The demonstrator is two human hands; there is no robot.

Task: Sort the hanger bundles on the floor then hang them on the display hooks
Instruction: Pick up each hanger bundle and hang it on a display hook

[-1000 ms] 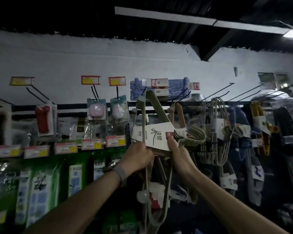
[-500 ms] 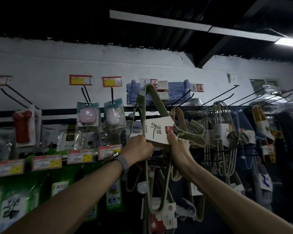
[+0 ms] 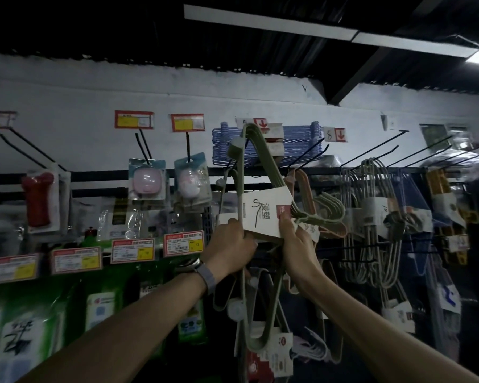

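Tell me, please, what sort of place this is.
Probably a household-goods shop: red-and-yellow price tags, packaged goods on wall hooks, and hanger bundles hung along a rail.

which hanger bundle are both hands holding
The olive-green plastic hanger bundle with the white paper sleeve; left hand and right hand both grip it.

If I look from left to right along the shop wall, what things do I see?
Red pack → pink pack → pale pack → green hangers, held up → grey hangers → yellow hangers.
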